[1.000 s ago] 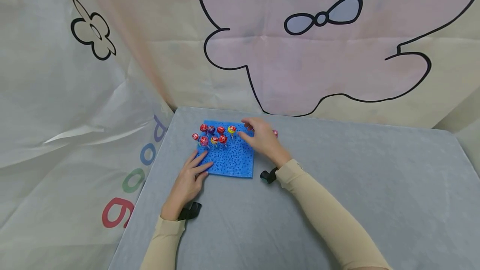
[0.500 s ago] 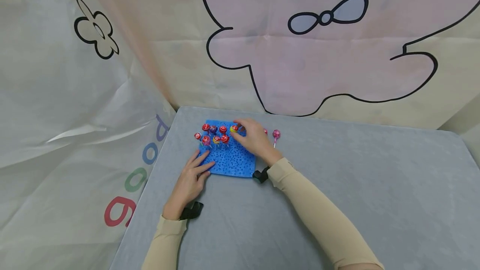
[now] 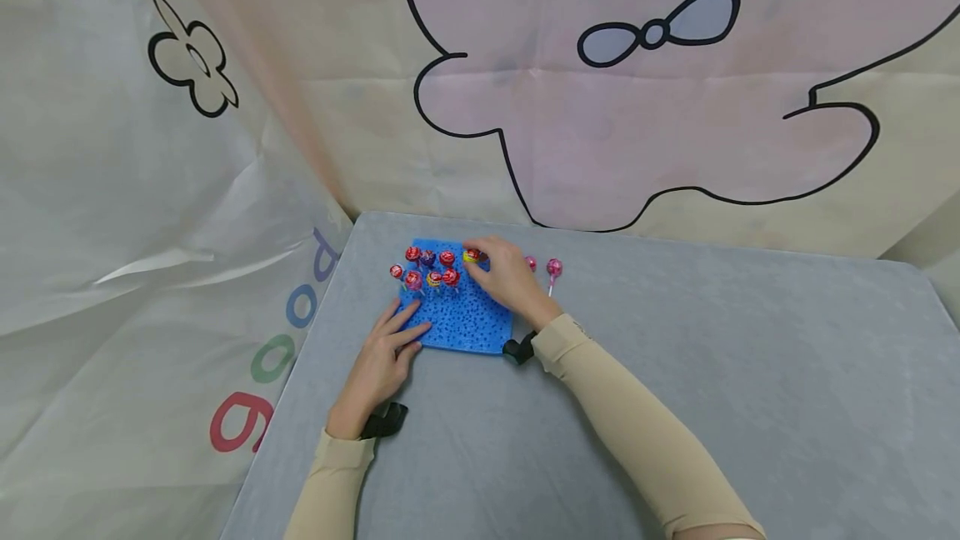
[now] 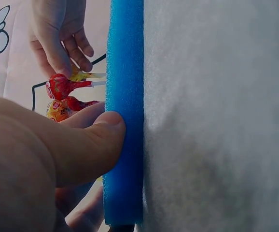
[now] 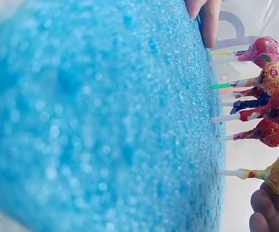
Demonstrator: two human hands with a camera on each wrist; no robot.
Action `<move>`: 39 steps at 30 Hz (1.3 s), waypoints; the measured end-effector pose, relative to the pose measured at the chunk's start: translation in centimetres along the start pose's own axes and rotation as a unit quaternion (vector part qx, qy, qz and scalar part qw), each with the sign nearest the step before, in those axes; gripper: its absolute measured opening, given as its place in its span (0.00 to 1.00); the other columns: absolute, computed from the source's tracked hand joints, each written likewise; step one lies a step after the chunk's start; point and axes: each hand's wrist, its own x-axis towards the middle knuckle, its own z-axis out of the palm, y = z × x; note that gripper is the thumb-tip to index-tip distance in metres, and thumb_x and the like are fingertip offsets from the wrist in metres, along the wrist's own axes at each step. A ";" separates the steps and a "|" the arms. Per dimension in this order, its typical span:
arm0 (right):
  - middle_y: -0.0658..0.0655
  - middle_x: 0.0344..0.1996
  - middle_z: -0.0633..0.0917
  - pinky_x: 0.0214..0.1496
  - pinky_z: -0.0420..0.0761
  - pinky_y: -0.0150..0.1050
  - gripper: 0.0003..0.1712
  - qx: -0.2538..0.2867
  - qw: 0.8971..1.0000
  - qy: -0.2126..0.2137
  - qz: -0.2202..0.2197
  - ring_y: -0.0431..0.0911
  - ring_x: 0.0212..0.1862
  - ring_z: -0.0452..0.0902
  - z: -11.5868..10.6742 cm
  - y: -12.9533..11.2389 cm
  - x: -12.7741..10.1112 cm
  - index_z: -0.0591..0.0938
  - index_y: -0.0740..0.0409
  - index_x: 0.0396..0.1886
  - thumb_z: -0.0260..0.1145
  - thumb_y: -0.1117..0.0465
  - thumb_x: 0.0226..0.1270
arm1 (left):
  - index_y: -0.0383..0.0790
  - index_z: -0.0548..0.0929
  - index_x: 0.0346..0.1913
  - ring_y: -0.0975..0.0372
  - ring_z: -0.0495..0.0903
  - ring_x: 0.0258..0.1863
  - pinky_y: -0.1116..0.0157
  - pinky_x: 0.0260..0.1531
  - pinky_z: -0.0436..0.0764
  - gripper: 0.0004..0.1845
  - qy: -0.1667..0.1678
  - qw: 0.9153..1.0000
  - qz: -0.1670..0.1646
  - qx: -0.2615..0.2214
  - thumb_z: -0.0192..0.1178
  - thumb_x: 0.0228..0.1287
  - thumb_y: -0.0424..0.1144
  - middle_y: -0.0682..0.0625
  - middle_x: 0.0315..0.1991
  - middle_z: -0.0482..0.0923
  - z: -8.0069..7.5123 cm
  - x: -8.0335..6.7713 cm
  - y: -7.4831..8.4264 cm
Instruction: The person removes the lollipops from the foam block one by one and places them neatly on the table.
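Right hand [image 3: 510,277] now at yellow lollipop [image 3: 471,256]

Looks like a makeshift recording booth: cartoon-printed fabric backdrop [image 3: 600,107] draped on the far and left sides, enclosing a grey cloth-covered table [image 3: 675,407].

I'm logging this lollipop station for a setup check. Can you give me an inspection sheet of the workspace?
Surface: grey table, cloth-like.
Job's things: blue foam pad with lollipops stuck upright along its far edge; yellow-and-red lollipop at the row's right end.
Clutter: two pink lollipops lying on the table right of the pad.
Grippers: left hand presses the pad's near-left corner; right hand fingertips at the yellow-and-red lollipop, grip unclear.
Cables: nothing seen.
Surroundings: printed fabric backdrop behind and left.
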 end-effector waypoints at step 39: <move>0.57 0.55 0.87 0.52 0.87 0.45 0.20 0.007 0.999 0.031 -0.007 0.49 0.52 0.85 -2.3 -2.2 0.2 0.84 0.56 0.64 0.69 0.59 0.74 | 0.40 0.85 0.64 0.41 0.54 0.82 0.38 0.75 0.63 0.19 -0.002 1.000 0.008 -0.005 0.64 0.72 0.29 0.43 0.78 0.67 0.0 0.0 0.3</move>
